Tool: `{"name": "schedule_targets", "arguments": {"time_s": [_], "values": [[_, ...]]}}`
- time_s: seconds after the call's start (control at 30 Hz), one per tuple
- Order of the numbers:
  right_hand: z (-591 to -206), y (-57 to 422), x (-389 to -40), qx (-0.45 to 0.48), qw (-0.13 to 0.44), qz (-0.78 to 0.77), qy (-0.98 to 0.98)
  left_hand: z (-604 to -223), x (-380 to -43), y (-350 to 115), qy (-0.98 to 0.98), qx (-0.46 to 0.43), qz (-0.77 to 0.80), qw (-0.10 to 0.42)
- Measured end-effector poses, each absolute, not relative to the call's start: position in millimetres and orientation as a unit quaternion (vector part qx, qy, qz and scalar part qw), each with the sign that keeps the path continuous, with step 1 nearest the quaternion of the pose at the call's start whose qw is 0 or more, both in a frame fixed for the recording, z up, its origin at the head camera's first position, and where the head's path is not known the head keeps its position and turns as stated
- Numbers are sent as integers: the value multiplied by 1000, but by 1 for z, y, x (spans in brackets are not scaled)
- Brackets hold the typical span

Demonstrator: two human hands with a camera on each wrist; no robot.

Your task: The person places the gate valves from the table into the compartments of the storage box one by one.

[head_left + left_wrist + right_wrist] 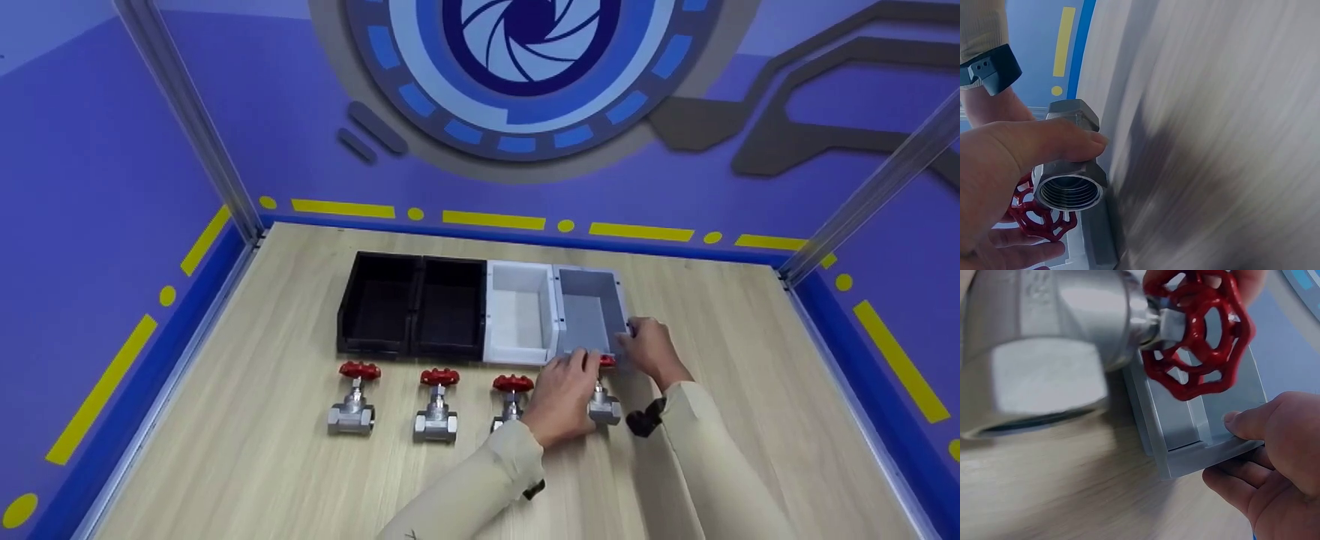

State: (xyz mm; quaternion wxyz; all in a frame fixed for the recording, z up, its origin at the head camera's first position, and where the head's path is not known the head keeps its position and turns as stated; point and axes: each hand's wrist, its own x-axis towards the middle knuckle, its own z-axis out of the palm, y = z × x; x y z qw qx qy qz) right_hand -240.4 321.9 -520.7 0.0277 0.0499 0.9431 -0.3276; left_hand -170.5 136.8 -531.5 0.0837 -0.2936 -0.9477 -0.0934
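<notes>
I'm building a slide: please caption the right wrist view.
Right hand gripping an open grey plastic bin while the left hand holds a silver metal valve with a red spoked handwheel.

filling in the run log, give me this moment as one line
left hand: holds red-wheeled valve | right hand: grips gray bin | three other valves: on table

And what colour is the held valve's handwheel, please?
The handwheel is red, clearest in the right wrist view.

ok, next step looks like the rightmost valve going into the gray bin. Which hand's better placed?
Left, I'd say: the left hand holds that valve near the gray bin's front, while the right hand grips the bin's edge.
</notes>
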Motion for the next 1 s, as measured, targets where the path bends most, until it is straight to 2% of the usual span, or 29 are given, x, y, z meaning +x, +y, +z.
{"name": "schedule_targets", "arguments": {"time_s": [0.33, 1.0], "values": [[-523, 322, -241, 47, 17, -317, 947, -524, -181, 136, -946, -291, -87, 111], [-519, 320, -242, 69, 47, -321, 943, -509, -201, 140, -948, -288, -101, 92]]}}
